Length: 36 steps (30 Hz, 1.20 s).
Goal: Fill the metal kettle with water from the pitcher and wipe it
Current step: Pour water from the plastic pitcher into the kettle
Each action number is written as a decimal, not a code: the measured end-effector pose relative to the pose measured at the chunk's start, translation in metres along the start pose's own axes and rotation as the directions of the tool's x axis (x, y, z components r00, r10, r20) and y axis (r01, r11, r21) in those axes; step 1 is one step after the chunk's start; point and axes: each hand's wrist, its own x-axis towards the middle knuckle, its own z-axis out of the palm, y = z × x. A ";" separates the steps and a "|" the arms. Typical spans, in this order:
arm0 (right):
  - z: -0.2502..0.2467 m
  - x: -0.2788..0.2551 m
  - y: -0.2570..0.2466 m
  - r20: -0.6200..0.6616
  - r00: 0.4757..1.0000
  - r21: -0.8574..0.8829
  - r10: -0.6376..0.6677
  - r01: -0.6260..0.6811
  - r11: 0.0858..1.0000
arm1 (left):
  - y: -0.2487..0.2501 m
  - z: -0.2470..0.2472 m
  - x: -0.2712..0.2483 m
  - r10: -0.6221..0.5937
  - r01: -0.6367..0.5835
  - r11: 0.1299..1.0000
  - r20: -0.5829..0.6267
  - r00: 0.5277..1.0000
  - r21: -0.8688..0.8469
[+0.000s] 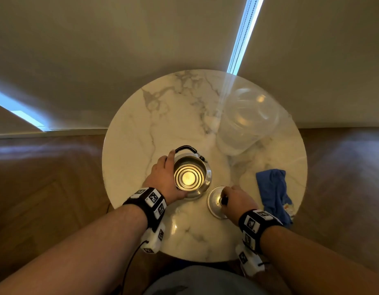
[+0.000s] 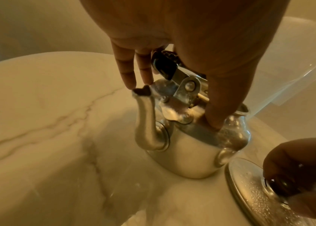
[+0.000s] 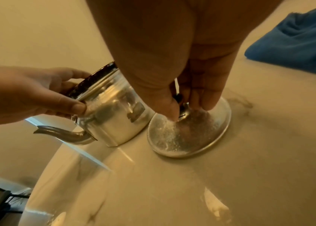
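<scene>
The metal kettle (image 1: pixel 191 176) stands open on the round marble table (image 1: pixel 141 128), its black handle folded to the far side. My left hand (image 1: pixel 165 174) grips its left side, and its thumb (image 2: pixel 216 119) rests at the kettle's rim (image 2: pixel 238 113). The spout (image 2: pixel 145 122) points away from the lid. The kettle's lid (image 1: pixel 214 202) lies flat on the table to the kettle's right, speckled with droplets. My right hand (image 3: pixel 189 110) pinches the lid's knob from above. The clear plastic pitcher (image 1: pixel 246 122) stands at the back right. A crumpled blue cloth (image 1: pixel 273 192) lies right of the lid.
The table's front edge is close to my body, with wooden floor on both sides. A pale wall rises behind the table. The table's left half and its front hold nothing but reflections.
</scene>
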 end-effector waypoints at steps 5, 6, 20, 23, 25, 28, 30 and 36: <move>-0.045 -0.006 0.003 0.000 0.994 0.110 -0.110 0.110 0.988 | 0.006 0.002 -0.002 -0.026 0.027 0.998 -0.027 0.999 0.050; -0.064 -0.008 0.003 -0.052 0.990 0.145 -0.133 0.139 0.980 | 0.007 0.004 -0.003 -0.031 0.033 0.997 -0.039 0.999 0.063; -0.256 0.078 0.027 -0.473 0.878 0.321 -0.071 0.247 0.914 | 0.052 0.027 -0.037 0.093 -0.086 0.996 -0.292 0.952 0.037; -0.238 0.085 0.042 -0.337 0.941 0.344 0.010 0.113 0.932 | 0.061 0.033 -0.039 0.128 -0.134 0.991 -0.342 0.931 0.008; -0.230 0.080 0.048 -0.334 0.943 0.351 0.018 0.106 0.930 | 0.068 0.035 -0.039 0.118 -0.134 0.991 -0.373 0.920 -0.016; -0.222 0.067 0.055 -0.344 0.937 0.429 0.059 0.101 0.898 | 0.077 0.040 -0.037 0.114 -0.136 0.990 -0.369 0.922 -0.033; -0.212 0.053 0.060 -0.322 0.941 0.528 0.107 0.085 0.845 | 0.085 0.042 -0.035 0.100 -0.125 0.991 -0.342 0.934 -0.053; -0.162 0.016 0.072 -0.269 0.935 0.798 0.229 0.083 0.597 | 0.114 0.046 -0.037 0.073 -0.112 0.988 -0.310 0.948 -0.109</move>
